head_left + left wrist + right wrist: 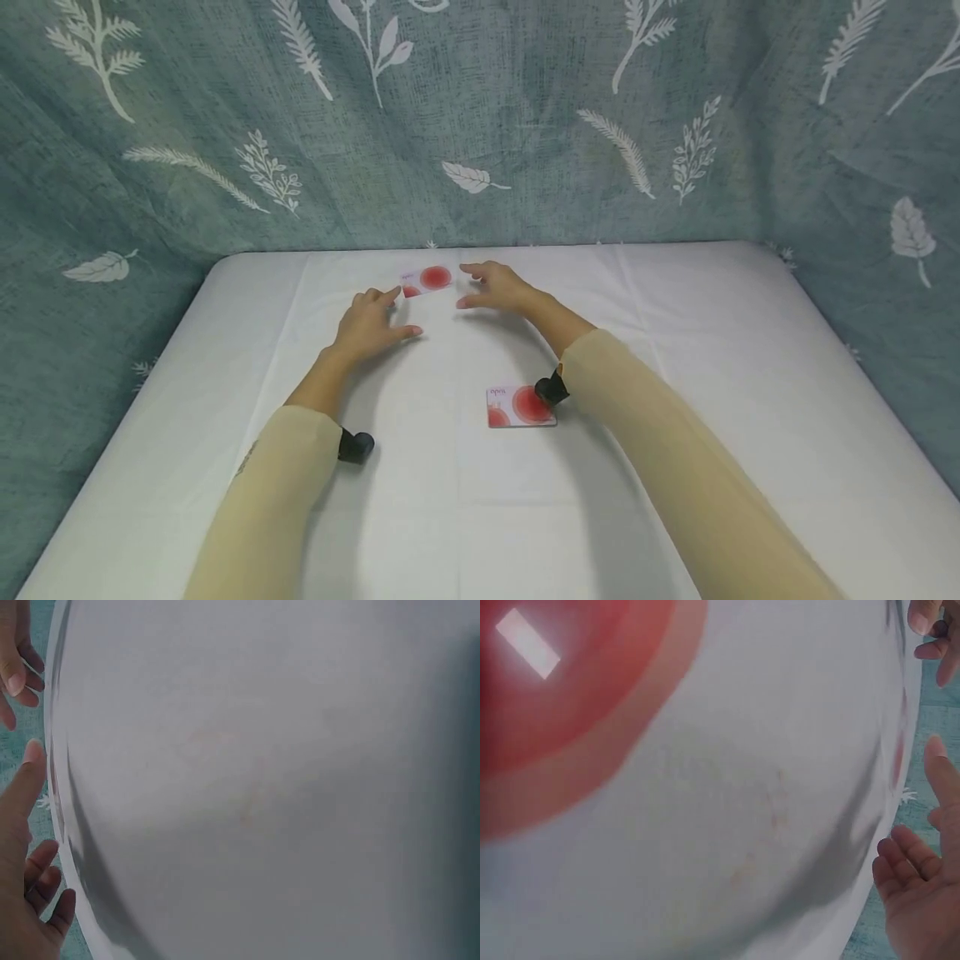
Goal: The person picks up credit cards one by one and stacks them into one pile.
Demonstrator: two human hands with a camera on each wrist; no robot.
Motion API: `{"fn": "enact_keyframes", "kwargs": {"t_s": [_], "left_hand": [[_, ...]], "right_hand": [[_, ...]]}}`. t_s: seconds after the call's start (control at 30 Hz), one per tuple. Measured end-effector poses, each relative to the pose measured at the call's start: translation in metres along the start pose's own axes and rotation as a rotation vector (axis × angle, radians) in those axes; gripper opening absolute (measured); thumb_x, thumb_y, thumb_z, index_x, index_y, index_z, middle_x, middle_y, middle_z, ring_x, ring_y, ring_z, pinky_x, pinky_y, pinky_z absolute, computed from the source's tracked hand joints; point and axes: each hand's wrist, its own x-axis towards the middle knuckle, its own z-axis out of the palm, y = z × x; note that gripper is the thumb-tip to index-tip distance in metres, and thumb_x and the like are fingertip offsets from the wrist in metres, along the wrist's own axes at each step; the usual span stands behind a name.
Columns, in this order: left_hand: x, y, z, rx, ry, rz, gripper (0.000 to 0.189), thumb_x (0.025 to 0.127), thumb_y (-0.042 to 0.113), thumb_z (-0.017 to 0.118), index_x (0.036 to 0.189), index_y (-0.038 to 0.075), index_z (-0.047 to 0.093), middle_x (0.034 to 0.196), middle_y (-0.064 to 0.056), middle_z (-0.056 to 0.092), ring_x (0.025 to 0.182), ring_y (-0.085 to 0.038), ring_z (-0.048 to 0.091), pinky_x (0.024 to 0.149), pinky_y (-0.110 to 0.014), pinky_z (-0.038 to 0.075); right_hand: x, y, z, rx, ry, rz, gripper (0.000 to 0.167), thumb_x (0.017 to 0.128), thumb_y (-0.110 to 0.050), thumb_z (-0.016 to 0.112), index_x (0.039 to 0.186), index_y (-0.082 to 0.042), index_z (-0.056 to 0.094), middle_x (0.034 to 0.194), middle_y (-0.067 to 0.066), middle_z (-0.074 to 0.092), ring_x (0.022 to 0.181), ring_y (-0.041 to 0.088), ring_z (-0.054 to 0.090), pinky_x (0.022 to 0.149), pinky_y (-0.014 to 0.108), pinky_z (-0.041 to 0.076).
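A flat card with red circles on a pale ground (pixel 426 281) lies slightly tilted near the far edge of the white-covered table. At its left end is my left hand (pixel 369 325), fingers loosely bent and thumb spread away, holding nothing. Just past the card's right end, my right hand (pixel 497 287) reaches in with forefinger and thumb apart and nothing between them. Closer to me, below the right wrist, lies a deck-like block of matching cards (pixel 504 408), partly hidden by the wrist camera. In the right wrist view its red circle (pixel 577 697) looms large.
A white cloth (pixel 420 517) covers the table. Behind it hangs a green-blue curtain (pixel 525 142) with white leaf prints. Small black cameras (pixel 356 447) sit on both wrists, and the forearms cast shadows on the cloth.
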Motion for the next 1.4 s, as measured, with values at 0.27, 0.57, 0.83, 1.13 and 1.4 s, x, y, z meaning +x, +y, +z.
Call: {"fn": "enact_keyframes", "kwargs": {"t_s": [0.27,0.57,0.83,1.13,1.4], "left_hand": [[0.017,-0.002,0.006,0.022,-0.031,-0.079,0.092,0.080,0.062,0.062,0.150,0.014,0.025,0.133,-0.021,0.038,0.120,-0.036,0.035,0.095,-0.051,0.037],[0.020,0.010,0.013,0.055,-0.111,-0.177,0.087,0.084,0.061,0.057,0.151,0.018,0.022,0.130,-0.021,0.028,0.114,-0.036,0.028,0.094,-0.049,0.030],[0.016,0.018,0.014,0.054,-0.111,-0.211,0.080,0.088,0.060,0.051,0.151,0.020,0.023,0.133,-0.020,0.022,0.117,-0.037,0.024,0.097,-0.051,0.025],[0.017,0.015,0.017,0.067,-0.079,-0.186,0.078,0.089,0.060,0.050,0.150,0.019,0.026,0.138,-0.021,0.022,0.119,-0.037,0.025,0.097,-0.050,0.026],[0.018,0.014,0.019,0.064,-0.055,-0.184,0.079,0.088,0.060,0.051,0.150,0.017,0.026,0.139,-0.020,0.023,0.120,-0.037,0.025,0.097,-0.050,0.026]], "right_hand": [[0.012,0.001,0.019,-0.253,0.021,0.037,0.080,0.086,-0.054,0.061,0.150,-0.019,0.028,0.141,0.016,0.038,0.124,0.033,0.037,0.105,0.043,0.031],[0.018,-0.010,0.030,-0.471,-0.044,0.091,0.072,0.090,-0.060,0.048,0.151,-0.029,0.023,0.137,0.010,0.032,0.113,0.029,0.032,0.100,0.043,0.029],[0.016,-0.011,0.033,-0.453,-0.022,0.104,0.068,0.091,-0.060,0.046,0.149,-0.029,0.029,0.138,0.010,0.031,0.117,0.030,0.030,0.104,0.045,0.025],[0.012,-0.013,0.030,-0.397,-0.023,0.084,0.065,0.092,-0.055,0.049,0.147,-0.026,0.034,0.141,0.010,0.031,0.120,0.030,0.030,0.104,0.045,0.026],[0.013,-0.012,0.030,-0.395,-0.021,0.104,0.072,0.091,-0.057,0.049,0.151,-0.025,0.025,0.143,0.011,0.029,0.121,0.031,0.029,0.103,0.044,0.026]]}}
